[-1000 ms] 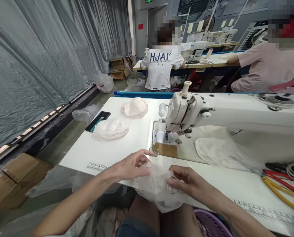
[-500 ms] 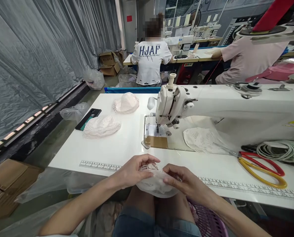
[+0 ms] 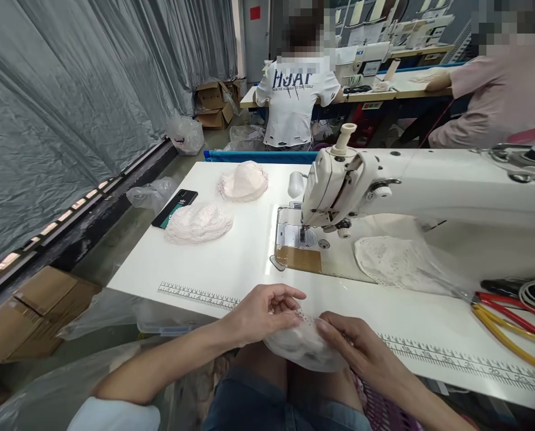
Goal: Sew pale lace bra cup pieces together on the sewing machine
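Both hands hold a white lace-edged fabric cup (image 3: 301,350) over my lap, at the table's front edge. My left hand (image 3: 271,311) pinches its upper left edge between thumb and fingers. On the right side, my right hand (image 3: 352,338) grips the lace edge with thumb on top. Just beyond stands a white sewing machine (image 3: 339,185), its presser foot above the metal plate. A stack of pale lace cups (image 3: 198,223) lies at the left, and another pale cup stack (image 3: 243,181) sits behind it. White lace pieces (image 3: 388,260) rest under the machine arm.
A black phone (image 3: 177,206) lies partly under the left stack. Scissors with red and yellow handles (image 3: 510,317) are at the right, near coiled cord. A printed ruler (image 3: 199,295) runs along the table's front. Two co-workers sit ahead; cardboard boxes (image 3: 38,311) stand at left.
The view has swung slightly, so the scene sits further right, except at the left edge. My hands still hold the fabric cup, which has tilted a little; the left fingers have shifted along its edge.
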`<state>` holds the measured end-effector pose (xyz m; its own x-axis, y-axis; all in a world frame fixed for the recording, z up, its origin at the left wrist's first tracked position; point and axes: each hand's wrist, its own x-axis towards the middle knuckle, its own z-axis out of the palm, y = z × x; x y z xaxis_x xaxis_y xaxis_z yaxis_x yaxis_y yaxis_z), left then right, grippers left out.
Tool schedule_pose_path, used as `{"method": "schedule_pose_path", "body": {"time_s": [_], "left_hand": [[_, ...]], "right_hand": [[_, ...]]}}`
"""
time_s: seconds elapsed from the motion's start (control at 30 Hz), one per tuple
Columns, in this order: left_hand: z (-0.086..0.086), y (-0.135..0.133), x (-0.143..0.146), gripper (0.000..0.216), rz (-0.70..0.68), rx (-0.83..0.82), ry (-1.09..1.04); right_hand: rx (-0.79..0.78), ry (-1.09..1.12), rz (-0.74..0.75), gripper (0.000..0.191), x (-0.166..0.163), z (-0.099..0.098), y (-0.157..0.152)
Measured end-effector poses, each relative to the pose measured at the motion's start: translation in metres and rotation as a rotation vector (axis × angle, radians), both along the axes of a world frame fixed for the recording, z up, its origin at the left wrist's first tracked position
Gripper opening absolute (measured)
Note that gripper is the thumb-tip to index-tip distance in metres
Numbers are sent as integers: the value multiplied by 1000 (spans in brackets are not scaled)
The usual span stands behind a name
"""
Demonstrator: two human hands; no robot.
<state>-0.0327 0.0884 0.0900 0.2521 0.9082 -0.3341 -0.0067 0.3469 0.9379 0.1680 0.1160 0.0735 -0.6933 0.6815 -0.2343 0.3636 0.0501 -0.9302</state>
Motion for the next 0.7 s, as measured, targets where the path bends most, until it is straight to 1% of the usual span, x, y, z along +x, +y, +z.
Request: {"method": "schedule_pose_path", "body": {"time_s": [0.1,0.3,0.37,0.47,0.5,0.6,0.67,0.7], "left_hand": [[1,-2,-1,43,-32,26,17],[7,-2,-8,43,-47,11,31],[7,0,-9,48,-72,-28,39],[6,1,-10,58,-127,-150,82],[6,2,-9,55,-151,-177,99],[8,1,-7,33,-239,-183,96],[9,0,-6,34,-260,-174,56],[9,-1,-6,35,-249,-169,36]], "right_hand": [[-25,19,3,40,1,0,1],[-98,-10,20,37,3,5,5],[-117,21,30,35,2,7,6],[-133,49,86,34,2,10,7],[-148,57,110,34,2,11,8],[-202,86,159,37,4,12,13],[-238,110,181,39,8,11,16],[-257,121,189,39,10,11,16]]}}
